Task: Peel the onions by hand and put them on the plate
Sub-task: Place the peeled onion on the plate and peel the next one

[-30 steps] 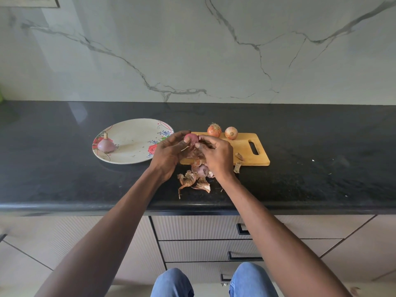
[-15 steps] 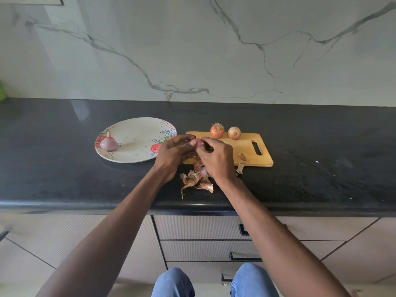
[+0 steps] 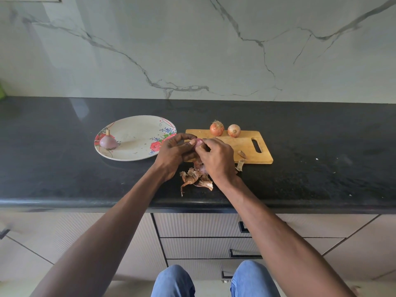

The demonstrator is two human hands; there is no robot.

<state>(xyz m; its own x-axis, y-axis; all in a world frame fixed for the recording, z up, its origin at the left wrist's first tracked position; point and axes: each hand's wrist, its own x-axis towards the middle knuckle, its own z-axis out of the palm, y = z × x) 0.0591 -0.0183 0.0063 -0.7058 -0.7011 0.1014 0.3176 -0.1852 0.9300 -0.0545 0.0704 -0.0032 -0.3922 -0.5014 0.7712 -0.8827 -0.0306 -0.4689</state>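
Observation:
My left hand (image 3: 174,152) and my right hand (image 3: 216,156) meet over the left end of the wooden cutting board (image 3: 242,146), both curled round one pinkish onion (image 3: 198,142) that is mostly hidden by my fingers. A peeled purple onion (image 3: 108,141) lies on the left side of the floral plate (image 3: 137,127). Two unpeeled brown onions (image 3: 216,128) (image 3: 234,130) stand at the board's far edge. Torn onion skins (image 3: 194,177) lie on the counter just below my hands.
The black stone counter (image 3: 321,157) runs the whole width, with a marble wall behind it. Small skin scraps (image 3: 241,159) lie at the board's near edge. Drawers sit under the counter, and my knees in jeans show at the bottom.
My fingers have closed further over the onion, so less of it shows than a second ago. The plate, the board and the two brown onions have not moved.

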